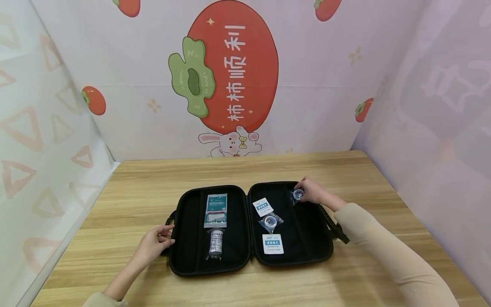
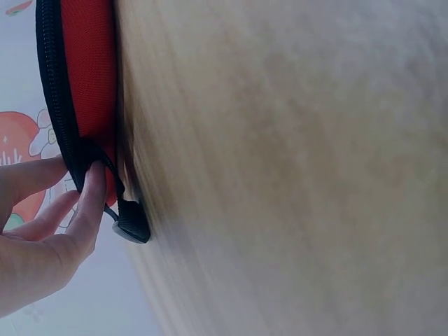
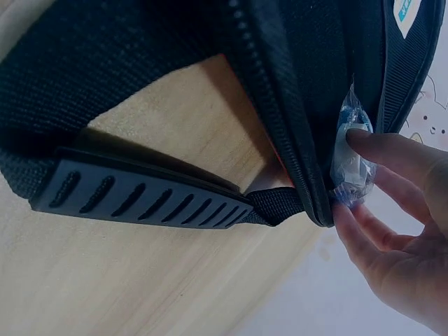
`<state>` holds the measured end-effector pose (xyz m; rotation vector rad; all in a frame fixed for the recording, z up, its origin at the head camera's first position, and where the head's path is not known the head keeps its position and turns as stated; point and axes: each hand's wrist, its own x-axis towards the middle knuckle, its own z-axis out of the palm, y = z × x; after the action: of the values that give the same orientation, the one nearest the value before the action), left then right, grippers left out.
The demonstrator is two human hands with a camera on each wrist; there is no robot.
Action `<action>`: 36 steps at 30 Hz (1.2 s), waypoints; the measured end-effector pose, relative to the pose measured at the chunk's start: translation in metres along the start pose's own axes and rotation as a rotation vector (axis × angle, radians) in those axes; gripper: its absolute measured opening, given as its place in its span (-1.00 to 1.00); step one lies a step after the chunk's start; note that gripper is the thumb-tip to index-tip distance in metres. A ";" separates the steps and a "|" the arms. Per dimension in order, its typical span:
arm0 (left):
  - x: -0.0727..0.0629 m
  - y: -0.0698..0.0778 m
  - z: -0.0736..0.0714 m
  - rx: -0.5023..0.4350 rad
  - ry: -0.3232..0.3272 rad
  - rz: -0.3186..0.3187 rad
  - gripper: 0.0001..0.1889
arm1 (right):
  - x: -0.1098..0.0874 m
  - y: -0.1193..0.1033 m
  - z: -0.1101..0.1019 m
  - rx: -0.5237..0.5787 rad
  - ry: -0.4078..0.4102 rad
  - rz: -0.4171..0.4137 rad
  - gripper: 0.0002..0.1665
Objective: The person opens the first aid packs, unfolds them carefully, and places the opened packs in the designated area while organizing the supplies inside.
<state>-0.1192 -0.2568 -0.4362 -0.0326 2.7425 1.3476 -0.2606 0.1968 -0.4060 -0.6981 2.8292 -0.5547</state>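
Observation:
A black zip case [image 1: 186, 238] lies open flat on the table, its two halves side by side; its outside shows red in the left wrist view. My left hand [image 1: 155, 245] pinches the rim at the case's left side, beside a zipper pull [image 2: 133, 222]. At the far right corner of the right half, my right hand [image 1: 313, 192] pinches a roll of tape in clear wrap [image 3: 351, 157] between thumb and fingers. Another wrapped tape roll [image 1: 270, 221] lies between two white alcohol pad packets, the upper packet [image 1: 263, 207] tilted and the lower packet [image 1: 272, 244] nearly straight.
In the left half, a teal dressing packet [image 1: 215, 209] lies above a wrapped bandage roll [image 1: 216, 242]. A black carry handle [image 3: 143, 192] sticks out from the case's right side. Printed cloth walls [image 1: 134, 128] stand around the wooden table [image 1: 134, 192].

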 end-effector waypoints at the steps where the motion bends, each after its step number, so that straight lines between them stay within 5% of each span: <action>1: 0.000 0.000 0.000 -0.003 0.000 -0.003 -0.57 | 0.002 0.001 0.001 0.011 0.000 0.008 -0.57; 8: 0.000 0.000 0.000 -0.011 0.006 -0.016 -0.57 | 0.020 0.035 0.018 0.034 0.038 -0.094 -0.55; 15: 0.000 0.002 0.000 -0.015 0.001 -0.011 -0.57 | 0.013 0.010 0.011 0.041 0.031 -0.066 -0.59; 19: 0.000 0.002 0.000 -0.019 0.004 -0.008 -0.58 | 0.038 0.059 0.044 0.130 0.089 -0.159 -0.56; 23: 0.000 0.001 0.000 -0.013 0.004 -0.006 -0.58 | 0.047 0.072 0.057 0.149 0.146 -0.181 -0.58; 26: -0.001 0.002 0.000 -0.003 0.000 -0.004 -0.57 | 0.065 0.108 0.082 0.147 0.183 -0.241 -0.59; 29: -0.001 0.002 0.000 -0.005 0.000 -0.008 -0.57 | 0.097 0.168 0.124 0.139 0.205 -0.258 -0.54; 32: -0.002 0.002 0.000 -0.003 -0.001 -0.009 -0.58 | 0.104 0.181 0.135 0.143 0.204 -0.248 -0.54; 35: -0.002 0.002 0.000 -0.001 0.002 -0.005 -0.58 | 0.101 0.171 0.130 0.156 0.198 -0.232 -0.57; 36: -0.002 0.002 0.000 0.000 0.002 -0.003 -0.58 | 0.092 0.153 0.119 0.164 0.178 -0.215 -0.59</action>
<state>-0.1176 -0.2553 -0.4347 -0.0383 2.7426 1.3473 -0.3742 0.2407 -0.5829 -0.9711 2.8409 -0.9151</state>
